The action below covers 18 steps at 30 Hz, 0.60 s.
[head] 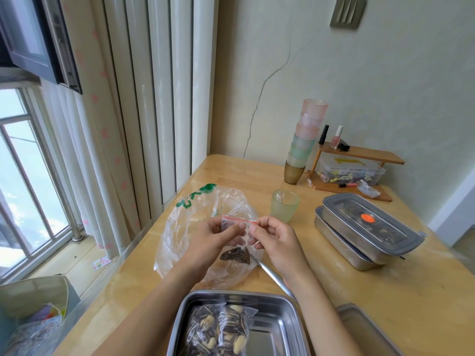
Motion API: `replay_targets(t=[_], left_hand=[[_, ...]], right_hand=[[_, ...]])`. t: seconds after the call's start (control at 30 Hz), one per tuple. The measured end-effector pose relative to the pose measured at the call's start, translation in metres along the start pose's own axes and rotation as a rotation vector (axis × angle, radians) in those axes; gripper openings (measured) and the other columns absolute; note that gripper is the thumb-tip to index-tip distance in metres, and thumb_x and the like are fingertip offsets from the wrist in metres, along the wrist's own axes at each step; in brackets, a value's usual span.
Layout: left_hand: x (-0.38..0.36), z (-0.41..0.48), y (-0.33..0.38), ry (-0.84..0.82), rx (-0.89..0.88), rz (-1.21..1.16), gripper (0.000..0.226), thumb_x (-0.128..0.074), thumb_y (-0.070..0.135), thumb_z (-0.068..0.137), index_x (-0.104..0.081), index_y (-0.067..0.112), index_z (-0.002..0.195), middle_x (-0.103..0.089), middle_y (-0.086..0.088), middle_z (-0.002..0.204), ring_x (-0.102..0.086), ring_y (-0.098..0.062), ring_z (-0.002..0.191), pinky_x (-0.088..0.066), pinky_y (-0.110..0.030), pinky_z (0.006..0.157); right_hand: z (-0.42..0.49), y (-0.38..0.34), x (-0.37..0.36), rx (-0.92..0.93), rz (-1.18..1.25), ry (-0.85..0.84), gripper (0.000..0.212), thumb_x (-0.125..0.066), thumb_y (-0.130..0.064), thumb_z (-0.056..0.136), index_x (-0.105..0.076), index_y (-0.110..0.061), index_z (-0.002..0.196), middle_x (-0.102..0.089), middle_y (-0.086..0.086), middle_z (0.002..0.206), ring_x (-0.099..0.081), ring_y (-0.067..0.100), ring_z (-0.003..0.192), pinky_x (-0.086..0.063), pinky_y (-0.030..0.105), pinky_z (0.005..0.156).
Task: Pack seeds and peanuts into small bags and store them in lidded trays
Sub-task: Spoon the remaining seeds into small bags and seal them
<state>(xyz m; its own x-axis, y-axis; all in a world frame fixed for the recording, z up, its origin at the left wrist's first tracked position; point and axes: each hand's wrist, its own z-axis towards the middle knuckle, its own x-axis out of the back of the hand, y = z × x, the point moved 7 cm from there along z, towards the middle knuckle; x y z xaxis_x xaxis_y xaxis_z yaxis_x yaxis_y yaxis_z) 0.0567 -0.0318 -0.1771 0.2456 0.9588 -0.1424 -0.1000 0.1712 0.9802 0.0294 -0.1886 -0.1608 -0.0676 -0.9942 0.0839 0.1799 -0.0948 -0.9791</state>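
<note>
The left hand [216,235] and right hand [275,240] each pinch a top corner of the small zip bag [235,223], held over the large seed bag [190,227]. Working the red strip likely goes best with the mouth kept level, so spills drop back in. On the wooden bench [385,291], an open tray [290,322] sits near, lidded trays [347,209] right; a window at left.

The near tray [288,330] and its filled bags [218,332] run off the bottom edge.
</note>
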Motion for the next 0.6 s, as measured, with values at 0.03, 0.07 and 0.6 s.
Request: replay_targets(t=[0.03,0.07,0.6], left_hand=[[-0.0002,-0.0001,0.0004,-0.001,-0.002,-0.001,0.015,-0.075,0.017,0.091,-0.078,0.005,0.100,-0.076,-0.018,0.093,-0.072,-0.024,0.080,-0.058,-0.043,0.088],[-0.0008,-0.0006,0.0012,-0.004,-0.006,0.003,0.015,-0.075,0.017,0.091,-0.078,0.005,0.101,-0.076,-0.019,0.094,-0.073,-0.025,0.080,-0.058,-0.044,0.088],[-0.0047,-0.0005,0.0045,-0.058,-0.076,0.026,0.012,-0.075,0.012,0.091,-0.069,0.002,0.092,-0.072,-0.016,0.089,-0.069,-0.023,0.080,-0.060,-0.038,0.084]], right_hand=[[0.0000,-0.0002,0.0001,0.005,0.003,0.003,0.008,-0.067,-0.007,0.098,-0.069,-0.006,0.091,-0.069,-0.004,0.072,-0.065,0.007,0.069,-0.052,0.019,0.065],[0.0001,-0.0006,0.0004,0.013,0.000,0.008,0.008,-0.067,-0.007,0.098,-0.069,-0.005,0.091,-0.069,-0.004,0.071,-0.064,0.006,0.068,-0.052,0.019,0.065],[-0.0043,-0.0085,0.0000,0.176,-0.196,0.059,0.010,-0.070,-0.021,0.091,-0.066,-0.021,0.081,-0.065,0.012,0.069,-0.062,0.026,0.065,-0.053,0.047,0.065]])
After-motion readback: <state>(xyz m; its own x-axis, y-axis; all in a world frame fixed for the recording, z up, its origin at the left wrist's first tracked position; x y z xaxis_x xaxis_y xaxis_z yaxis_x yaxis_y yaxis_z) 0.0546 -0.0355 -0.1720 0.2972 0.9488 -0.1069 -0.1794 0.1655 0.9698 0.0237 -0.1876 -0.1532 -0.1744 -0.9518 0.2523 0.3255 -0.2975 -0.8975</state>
